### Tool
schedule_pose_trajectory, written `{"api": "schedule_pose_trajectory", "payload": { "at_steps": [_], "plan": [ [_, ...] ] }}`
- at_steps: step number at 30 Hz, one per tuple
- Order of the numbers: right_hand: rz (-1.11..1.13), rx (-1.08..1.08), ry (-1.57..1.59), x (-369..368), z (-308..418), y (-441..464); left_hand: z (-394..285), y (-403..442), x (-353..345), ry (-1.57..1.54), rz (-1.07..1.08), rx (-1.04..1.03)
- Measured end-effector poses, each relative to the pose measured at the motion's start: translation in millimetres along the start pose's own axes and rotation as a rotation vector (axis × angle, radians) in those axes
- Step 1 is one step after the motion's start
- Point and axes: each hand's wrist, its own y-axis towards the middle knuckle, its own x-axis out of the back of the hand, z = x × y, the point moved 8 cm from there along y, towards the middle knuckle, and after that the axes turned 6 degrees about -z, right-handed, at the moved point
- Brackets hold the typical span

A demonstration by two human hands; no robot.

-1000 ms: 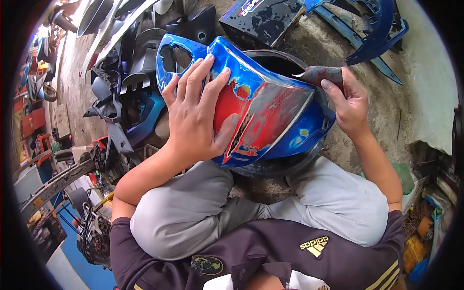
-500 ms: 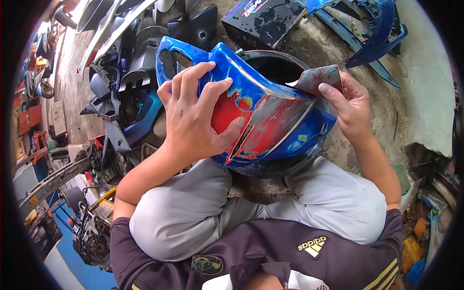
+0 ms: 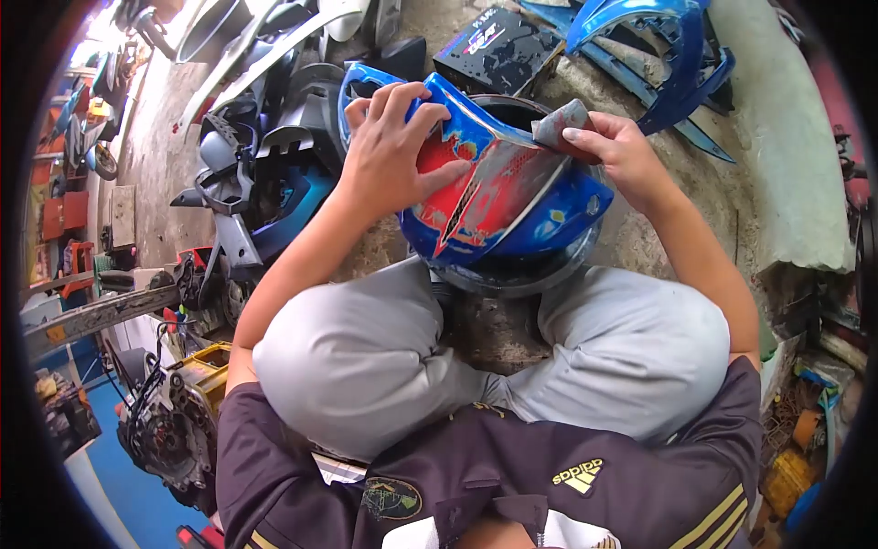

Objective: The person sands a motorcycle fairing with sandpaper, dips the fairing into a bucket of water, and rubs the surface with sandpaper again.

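A blue motorcycle fairing panel (image 3: 501, 197), with red and grey patches where its paint is worn through, rests tilted over a round black tub (image 3: 530, 280) in front of my knees. My left hand (image 3: 389, 151) grips the panel's left side, fingers bent over the upper edge and thumb on the red area. Between the thumb and fingers of my right hand (image 3: 633, 163) is a curled piece of grey sandpaper (image 3: 560, 126). It is at the panel's upper right edge; whether it presses on the surface, I cannot tell.
A black box (image 3: 498, 50) with wet spots stands beyond the tub. Other blue panels (image 3: 681, 64) lie at the upper right, beside a pale slab (image 3: 794, 174). Dark and grey plastic parts (image 3: 297, 119) are piled on the left, with an engine (image 3: 174, 439) lower down.
The camera view has shifted, so the panel and both hands appear higher in the frame. My left hand keeps its hold on the panel, and my right hand still holds the sandpaper near its upper right edge.
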Motion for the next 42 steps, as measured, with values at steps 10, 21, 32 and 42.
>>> {"api": "schedule_pose_trajectory", "payload": {
  "at_steps": [10, 21, 32, 42],
  "plan": [
    [-0.053, 0.259, -0.608, 27.5, 87.9, -27.3, 7.1, 29.6, 12.1, 0.201, 0.344, -0.329],
    [-0.195, 0.586, -1.000, 1.3, 80.6, -37.0, 16.8, 10.3, -10.1, -0.058, 0.126, -0.082],
    [0.007, 0.624, -0.933, -8.1, 42.9, -16.8, 22.5, 16.7, -24.9, -0.136, 0.065, 0.028],
    [0.005, 0.518, -0.836, -20.4, 40.5, -24.3, 13.8, 13.6, -18.7, -0.038, 0.072, 0.051]
  ]
}}
